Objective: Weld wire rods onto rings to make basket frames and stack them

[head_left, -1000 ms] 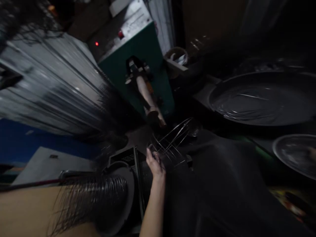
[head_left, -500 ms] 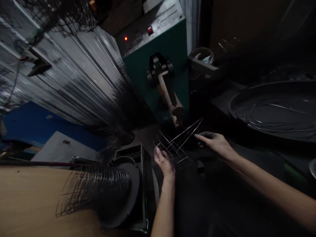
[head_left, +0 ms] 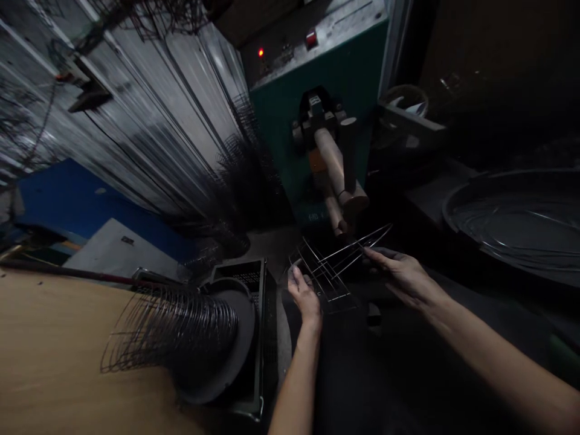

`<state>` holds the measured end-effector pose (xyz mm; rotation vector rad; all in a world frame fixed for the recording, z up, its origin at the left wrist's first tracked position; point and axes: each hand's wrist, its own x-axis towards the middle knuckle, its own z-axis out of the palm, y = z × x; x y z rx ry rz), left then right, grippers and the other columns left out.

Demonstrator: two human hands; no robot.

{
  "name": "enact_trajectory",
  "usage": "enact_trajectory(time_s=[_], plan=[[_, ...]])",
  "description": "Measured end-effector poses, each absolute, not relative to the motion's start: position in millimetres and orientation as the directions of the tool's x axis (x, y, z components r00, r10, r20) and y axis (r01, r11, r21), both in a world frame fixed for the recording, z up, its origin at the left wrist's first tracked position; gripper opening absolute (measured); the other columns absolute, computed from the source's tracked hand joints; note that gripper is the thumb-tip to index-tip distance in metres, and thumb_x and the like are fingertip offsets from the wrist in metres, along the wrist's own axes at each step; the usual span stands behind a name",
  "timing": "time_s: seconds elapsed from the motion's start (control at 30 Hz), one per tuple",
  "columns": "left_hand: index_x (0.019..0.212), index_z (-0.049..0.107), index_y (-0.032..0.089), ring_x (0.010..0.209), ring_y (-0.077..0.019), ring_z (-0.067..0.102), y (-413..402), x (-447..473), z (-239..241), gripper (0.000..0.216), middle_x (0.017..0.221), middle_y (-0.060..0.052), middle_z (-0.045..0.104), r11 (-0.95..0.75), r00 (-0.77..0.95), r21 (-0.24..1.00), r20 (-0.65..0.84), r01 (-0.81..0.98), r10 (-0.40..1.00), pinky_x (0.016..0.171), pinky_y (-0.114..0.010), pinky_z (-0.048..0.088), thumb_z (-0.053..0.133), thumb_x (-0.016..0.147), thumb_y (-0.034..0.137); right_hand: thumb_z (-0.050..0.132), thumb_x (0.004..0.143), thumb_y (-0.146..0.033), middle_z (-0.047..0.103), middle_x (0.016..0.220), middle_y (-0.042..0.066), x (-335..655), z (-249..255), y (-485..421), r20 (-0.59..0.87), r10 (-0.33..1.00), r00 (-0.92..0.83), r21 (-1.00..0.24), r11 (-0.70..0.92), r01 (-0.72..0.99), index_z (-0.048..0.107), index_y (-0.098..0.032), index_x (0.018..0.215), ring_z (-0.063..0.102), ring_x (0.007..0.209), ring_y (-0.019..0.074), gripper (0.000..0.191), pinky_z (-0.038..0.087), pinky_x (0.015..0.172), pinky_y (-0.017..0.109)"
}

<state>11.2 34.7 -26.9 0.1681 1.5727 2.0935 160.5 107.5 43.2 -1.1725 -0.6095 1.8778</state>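
A thin wire frame [head_left: 332, 273] of crossed metal rods is held in front of me, below the two pale rods of a green machine [head_left: 276, 127]. My left hand [head_left: 305, 296] is closed on its left side, thumb up. At the right, my right hand [head_left: 403, 272] pinches the frame near its pointed end with thumb and forefinger. The upper part of the frame lies close under the lower electrode-like rod [head_left: 336, 219]; I cannot tell whether they touch. The upper rod [head_left: 342, 169] sticks out toward me. Dark surroundings hide the frame's lower edge.
To the left, a stack of bent wire pieces [head_left: 181, 326] sits on a round dark disc [head_left: 242, 356] over a green crate [head_left: 261, 314], beside a wooden board [head_left: 67, 338]. A large dark round tray [head_left: 457, 226] with wires stands at the right. A red light [head_left: 261, 52] glows on the machine.
The view has shifted, so the machine and tray appear farther right. Both hands still hold the wire frame, which now appears nearer the machine's lower rod.
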Motion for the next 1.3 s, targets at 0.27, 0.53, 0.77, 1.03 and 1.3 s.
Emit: enact_trajectory(time_s=[0.27,0.53,0.77,1.03,1.3], plan=[[0.101,0.067,0.018,0.071,-0.0075,0.056,36,12,-25,0.039,0.092,-0.002,0.063,-0.181,-0.862,0.935,-0.189,-0.304,0.471,0.064,-0.017,0.043,0.061,0.084,0.052,0.081,0.065,-0.012,0.064,0.067,0.003,156,49,106,-0.557,0.798,-0.229,-0.705,-0.6,-0.378,0.069,-0.011,0.068,0.057,0.055,0.0054,0.012,0.045,0.045,0.008],[0.104,0.066,0.019,0.088,-0.0099,0.061,42,9,-22,0.034,0.103,-0.004,0.065,-0.137,-0.844,0.952,-0.17,-0.274,0.508,0.076,-0.018,0.045,0.055,0.089,0.048,0.069,0.077,-0.004,0.065,0.069,0.002,148,62,111,-0.596,0.787,-0.162,-0.684,-0.603,-0.412,0.068,-0.013,0.066,0.059,0.057,0.0044,0.014,0.046,0.045,0.007],[0.104,0.066,0.016,0.074,-0.0079,0.056,50,4,-11,0.038,0.095,-0.004,0.064,-0.121,-0.834,0.968,-0.121,-0.22,0.539,0.067,-0.018,0.042,0.052,0.09,0.048,0.069,0.076,-0.003,0.065,0.068,0.001,145,65,115,-0.574,0.802,-0.166,-0.701,-0.585,-0.406,0.066,-0.015,0.066,0.059,0.056,0.0047,0.016,0.049,0.049,0.008],[0.104,0.069,0.014,0.055,-0.006,0.041,49,1,2,0.05,0.07,-0.001,0.056,-0.061,-0.802,0.97,-0.156,-0.234,0.577,0.052,-0.017,0.033,0.054,0.086,0.059,0.064,0.079,-0.002,0.064,0.067,0.0,141,73,118,-0.595,0.791,-0.141,-0.69,-0.593,-0.415,0.065,-0.015,0.066,0.059,0.055,0.004,0.018,0.049,0.048,0.007],[0.106,0.068,0.012,0.056,-0.0067,0.042,55,-2,3,0.046,0.074,-0.004,0.059,-0.072,-0.799,0.958,-0.19,-0.279,0.57,0.053,-0.019,0.036,0.05,0.09,0.051,0.07,0.081,-0.016,0.067,0.074,0.003,163,59,110,-0.588,0.792,-0.164,-0.691,-0.597,-0.408,0.068,-0.015,0.073,0.063,0.063,0.0073,0.008,0.052,0.053,0.011]])
